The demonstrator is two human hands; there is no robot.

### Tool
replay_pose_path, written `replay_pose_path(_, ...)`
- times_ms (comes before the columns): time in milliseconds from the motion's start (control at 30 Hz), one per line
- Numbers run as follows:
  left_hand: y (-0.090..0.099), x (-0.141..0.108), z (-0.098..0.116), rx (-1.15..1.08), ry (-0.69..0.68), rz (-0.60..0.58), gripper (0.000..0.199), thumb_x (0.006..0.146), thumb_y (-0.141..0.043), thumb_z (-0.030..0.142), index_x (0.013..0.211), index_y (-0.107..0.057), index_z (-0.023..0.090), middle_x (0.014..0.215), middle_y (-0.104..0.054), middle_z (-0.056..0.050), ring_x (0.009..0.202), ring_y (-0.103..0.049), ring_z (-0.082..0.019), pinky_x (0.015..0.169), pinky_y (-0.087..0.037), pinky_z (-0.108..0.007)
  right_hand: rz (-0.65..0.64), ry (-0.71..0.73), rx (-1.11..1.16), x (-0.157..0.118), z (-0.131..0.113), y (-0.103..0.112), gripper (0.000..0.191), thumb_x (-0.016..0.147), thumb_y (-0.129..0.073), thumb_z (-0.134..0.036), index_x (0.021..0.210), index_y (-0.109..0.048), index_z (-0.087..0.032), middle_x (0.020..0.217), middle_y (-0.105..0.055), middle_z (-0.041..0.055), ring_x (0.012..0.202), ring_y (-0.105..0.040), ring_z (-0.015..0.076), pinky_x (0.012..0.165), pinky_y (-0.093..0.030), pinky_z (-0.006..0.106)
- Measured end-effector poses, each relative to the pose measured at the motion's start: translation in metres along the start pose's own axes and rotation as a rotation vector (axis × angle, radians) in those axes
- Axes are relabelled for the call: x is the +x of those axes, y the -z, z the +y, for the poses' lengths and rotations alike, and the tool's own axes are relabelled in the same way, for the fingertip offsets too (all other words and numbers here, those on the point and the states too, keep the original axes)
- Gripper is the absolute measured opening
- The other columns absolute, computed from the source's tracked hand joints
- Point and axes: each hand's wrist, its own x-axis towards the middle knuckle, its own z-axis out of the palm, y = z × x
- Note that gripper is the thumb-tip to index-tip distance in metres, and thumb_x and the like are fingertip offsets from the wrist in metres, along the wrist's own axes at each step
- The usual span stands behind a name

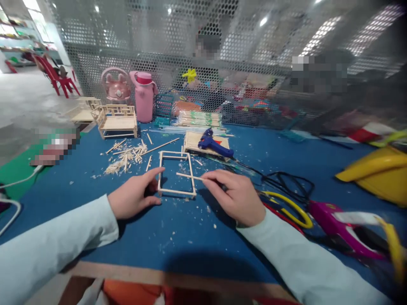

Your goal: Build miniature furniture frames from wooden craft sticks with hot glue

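A small rectangular frame of thin wooden sticks [177, 193] stands on the blue table in front of me. At its left side is my left hand [136, 192], thumb and forefinger apart; a fingertip reaches the left stick, though firm contact is hard to make out. My right hand [233, 192] pinches one end of a thin wooden stick [187, 176], whose free end points left over the frame's right side. Behind the frame, a blue glue gun [214, 146] lies on a wooden block [190, 143]. Cut stick pieces [127, 156] are heaped to the left.
Miniature wooden furniture [117, 122] and a pink bottle [144, 99] stand at the back left, before a perforated metal screen [152, 46]. Wrapped stick bundles [199, 118] lie behind the glue gun. Black cable [291, 184], yellow-handled pliers [292, 209] and a magenta tool [337, 224] occupy the right.
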Motion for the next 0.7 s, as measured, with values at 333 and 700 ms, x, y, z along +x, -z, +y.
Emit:
replay_pose_path(333, 0.002, 0.006, 0.001, -0.032, -0.052, 0.015, 0.033, 0.074, -0.062, 0.024, 0.105, -0.056, 0.016, 0.075, -0.061, 0.000, 0.066, -0.054, -0.012, 0.065, -0.042, -0.023, -0.352, -0.145, -0.152, 0.030, -0.018, -0.015, 0.017, 0.076, -0.055, -0.021, 0.073, -0.071, -0.020, 0.126, -0.048, 0.0111, 0.119, -0.039, 0.0283, 0.097, -0.031, 0.044)
replay_pose_path(700, 0.004, 0.007, 0.010, 0.155, -0.110, -0.001, 0.015, 0.080, -0.053, 0.027, 0.088, -0.062, 0.017, 0.076, -0.062, -0.002, 0.067, -0.053, -0.012, 0.064, -0.039, -0.023, -0.361, -0.207, -0.018, 0.027, -0.015, -0.022, 0.015, 0.074, -0.057, -0.020, 0.073, -0.072, -0.020, 0.133, -0.044, 0.0089, 0.127, -0.033, 0.0278, 0.102, -0.026, 0.047)
